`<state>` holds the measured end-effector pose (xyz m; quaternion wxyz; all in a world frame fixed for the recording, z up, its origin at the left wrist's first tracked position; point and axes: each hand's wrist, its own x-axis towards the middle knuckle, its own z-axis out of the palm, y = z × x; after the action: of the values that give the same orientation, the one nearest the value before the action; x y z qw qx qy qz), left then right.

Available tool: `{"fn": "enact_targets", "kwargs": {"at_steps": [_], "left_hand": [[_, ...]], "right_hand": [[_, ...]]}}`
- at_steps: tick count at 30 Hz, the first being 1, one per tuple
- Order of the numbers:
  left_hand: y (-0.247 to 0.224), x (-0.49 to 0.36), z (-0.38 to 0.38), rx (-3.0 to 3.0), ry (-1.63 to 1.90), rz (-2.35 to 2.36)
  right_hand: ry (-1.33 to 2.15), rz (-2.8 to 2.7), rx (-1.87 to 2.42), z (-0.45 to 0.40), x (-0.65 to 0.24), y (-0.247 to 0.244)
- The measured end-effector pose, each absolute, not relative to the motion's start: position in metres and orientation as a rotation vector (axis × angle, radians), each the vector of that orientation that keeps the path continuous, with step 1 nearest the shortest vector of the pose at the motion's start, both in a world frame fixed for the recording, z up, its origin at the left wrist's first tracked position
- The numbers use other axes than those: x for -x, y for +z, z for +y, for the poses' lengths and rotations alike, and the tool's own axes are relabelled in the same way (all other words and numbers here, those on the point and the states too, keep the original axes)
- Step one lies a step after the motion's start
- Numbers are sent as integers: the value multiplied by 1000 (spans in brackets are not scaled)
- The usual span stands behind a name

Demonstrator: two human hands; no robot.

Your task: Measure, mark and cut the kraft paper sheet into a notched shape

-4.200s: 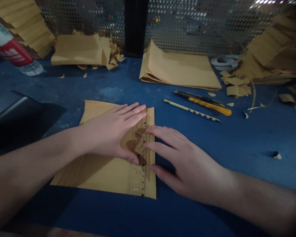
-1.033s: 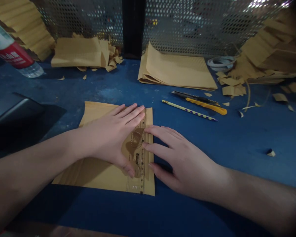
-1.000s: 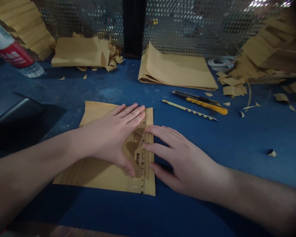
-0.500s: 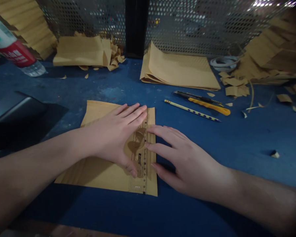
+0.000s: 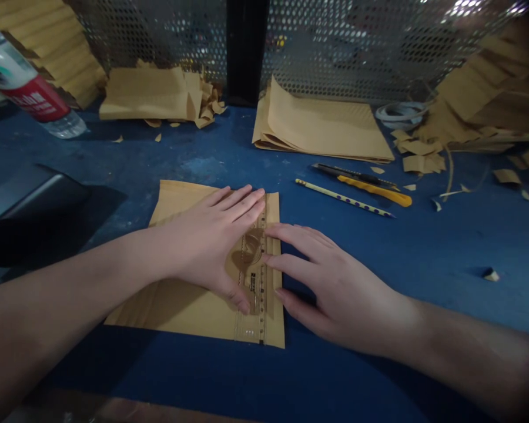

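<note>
A sheet of brown paper [image 5: 180, 305] lies flat on the blue table in front of me. Along its right side rests a clear plastic ruler [image 5: 252, 294], its length running away from me. My left hand [image 5: 216, 241] is spread over the paper, with fingertips and thumb on the ruler. From the right, my right hand [image 5: 326, 276] reaches to the ruler's edge, fingers apart and their tips touching or close to it. Neither hand is wrapped round anything. The left hand covers the ruler's far part.
Beyond the paper lie a dotted pencil [image 5: 344, 198], a yellow utility knife [image 5: 374, 191] and a dark knife [image 5: 352, 174]. Folded brown paper [image 5: 321, 126], a tape roll [image 5: 401, 114] and paper scraps stand behind. At left are a bottle [image 5: 39, 97] and a dark object [image 5: 35, 205].
The whole view has shifted slightly, so things sit a little further right at the left side. Both hands stay in nearly the same places on the ruler and paper.
</note>
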<state>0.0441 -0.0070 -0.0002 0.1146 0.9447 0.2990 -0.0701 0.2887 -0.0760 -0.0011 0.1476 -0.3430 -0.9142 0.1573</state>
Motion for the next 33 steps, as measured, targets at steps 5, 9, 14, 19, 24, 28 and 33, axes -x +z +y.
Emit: {"fn": "enact_targets", "kwargs": {"at_steps": [5,9,14,19,24,28,33], "left_hand": [[0,-46,-7,-2748,-219,881],[1,-46,-7,-2747,-214,877],[7,-49,-9,-2714,-277,914],[9,-49,-8,-2703,-270,904],[8,-47,-7,-2684,-258,882],[10,-46,-9,-2692,-243,880],[12,-44,-11,-2723,-222,874]], "right_hand": [[548,-2603,1089,-77,-290,3],[497,-2431,1221,-75,-290,3],[416,-2353,1449,-71,-287,4],[461,-2482,1472,-64,-281,8],[462,-2539,1524,-56,-275,11],[470,-2548,1591,-54,-270,14],[513,-2531,1696,-50,-264,20]]}}
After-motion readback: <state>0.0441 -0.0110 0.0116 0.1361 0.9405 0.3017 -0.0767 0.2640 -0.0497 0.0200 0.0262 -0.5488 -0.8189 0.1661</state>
